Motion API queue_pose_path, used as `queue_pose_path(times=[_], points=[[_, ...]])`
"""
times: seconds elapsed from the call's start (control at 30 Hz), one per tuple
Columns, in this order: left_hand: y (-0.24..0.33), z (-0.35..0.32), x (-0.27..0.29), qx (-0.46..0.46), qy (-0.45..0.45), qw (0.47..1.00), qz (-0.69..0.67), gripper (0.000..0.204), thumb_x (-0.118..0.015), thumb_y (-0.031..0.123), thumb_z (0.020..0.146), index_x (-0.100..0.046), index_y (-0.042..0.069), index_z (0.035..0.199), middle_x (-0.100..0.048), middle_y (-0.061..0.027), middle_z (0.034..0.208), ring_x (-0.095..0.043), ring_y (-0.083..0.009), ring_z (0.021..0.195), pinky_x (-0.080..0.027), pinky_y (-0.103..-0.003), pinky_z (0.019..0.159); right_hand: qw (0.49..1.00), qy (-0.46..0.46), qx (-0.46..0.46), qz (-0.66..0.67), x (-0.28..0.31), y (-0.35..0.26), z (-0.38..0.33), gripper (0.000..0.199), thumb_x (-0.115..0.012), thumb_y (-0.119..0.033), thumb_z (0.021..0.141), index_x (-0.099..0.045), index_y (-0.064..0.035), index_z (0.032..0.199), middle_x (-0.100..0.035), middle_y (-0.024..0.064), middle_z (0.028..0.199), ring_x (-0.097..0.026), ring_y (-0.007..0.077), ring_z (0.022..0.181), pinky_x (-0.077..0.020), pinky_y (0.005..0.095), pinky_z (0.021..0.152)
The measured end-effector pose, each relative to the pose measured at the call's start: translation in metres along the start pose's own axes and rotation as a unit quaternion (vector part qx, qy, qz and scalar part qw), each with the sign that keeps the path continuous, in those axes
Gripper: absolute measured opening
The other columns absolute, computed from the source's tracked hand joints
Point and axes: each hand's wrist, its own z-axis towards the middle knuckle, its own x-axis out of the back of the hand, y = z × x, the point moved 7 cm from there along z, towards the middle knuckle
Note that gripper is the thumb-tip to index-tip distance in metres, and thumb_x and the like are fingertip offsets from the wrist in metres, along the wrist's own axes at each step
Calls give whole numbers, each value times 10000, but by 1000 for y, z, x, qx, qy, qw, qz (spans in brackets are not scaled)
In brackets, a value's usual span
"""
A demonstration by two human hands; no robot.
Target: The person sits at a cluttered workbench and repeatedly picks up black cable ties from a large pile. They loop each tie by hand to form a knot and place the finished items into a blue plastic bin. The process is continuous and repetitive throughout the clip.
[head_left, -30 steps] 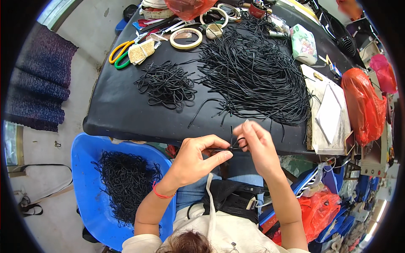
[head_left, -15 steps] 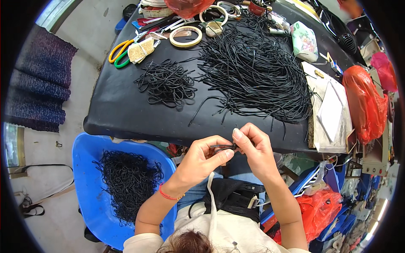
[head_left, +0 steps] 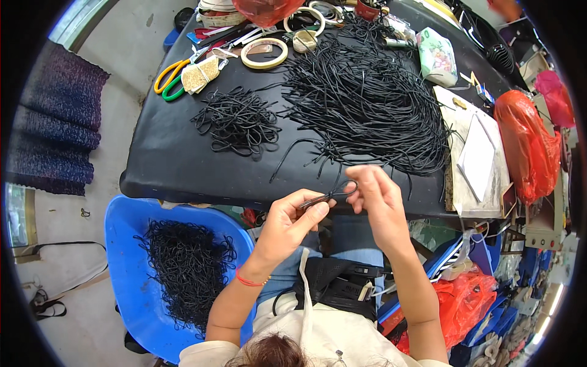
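My left hand (head_left: pixel 286 223) pinches a doubled black cord (head_left: pixel 319 200) between thumb and fingers, just in front of the table edge. A small rounded loop of this cord stands out to the right of the pinch. My right hand (head_left: pixel 380 205) is at that loop, its fingers bent and parted around it; whether a fingertip touches the cord is hard to see. Beyond my hands, a large spread of loose black cords (head_left: pixel 373 104) covers the black table (head_left: pixel 165 144). Left of it lies a smaller heap of looped black cords (head_left: pixel 238 121).
A blue tub (head_left: pixel 125 257) with many looped cords stands at lower left. Scissors (head_left: pixel 171 79), tape rolls (head_left: pixel 264 65) and a tissue pack (head_left: pixel 436 58) lie toward the back. A pale board (head_left: pixel 461 165) and red plastic bags (head_left: pixel 526 147) are on the right.
My right hand has loosened its pinch and shifted slightly right and up, its fingers parting. The cord's loop now shows between my hands. My left hand keeps its hold.
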Motion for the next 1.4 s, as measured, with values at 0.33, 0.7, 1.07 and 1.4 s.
queue_pose_path(times=[0.33, 0.7, 1.07, 1.4], points=[[15, 1, -1, -67, 77, 993, 67, 209, -617, 187, 869, -630, -15, 919, -625, -6, 762, -534, -43, 656, -439, -190, 580, 997, -74, 4, 20, -9, 5, -17, 135, -619, -144, 860, -596, -14, 882, -571, -35, 746, -472, 11, 658, -382, 164, 581], [13, -1, -6, -92, 182, 975, 85, 215, -611, 199, 873, -627, -16, 874, -620, -24, 694, -537, -46, 619, -440, -195, 563, 997, -53, 43, 33, -13, 8, -23, 196, -565, -58, 874, -582, 29, 1048, -609, 15, 908, -517, 35, 773, -425, 181, 673], [9, 4, -5, -59, 96, 993, 25, 201, -606, 173, 874, -619, -11, 953, -624, -18, 792, -562, -53, 701, -473, -193, 656, 994, -98, -34, 24, 6, 14, -8, 274, -537, -237, 913, -602, -6, 1047, -581, -7, 817, -511, 53, 732, -407, 202, 654], [14, 6, -16, -57, 34, 994, 85, 194, -600, 111, 860, -619, -1, 1017, -627, -40, 830, -584, -78, 717, -482, -211, 658, 996, -51, 69, 19, -5, 1, -3, 137, -614, -110, 860, -599, 18, 907, -578, 6, 809, -536, 50, 749, -451, 200, 680]])
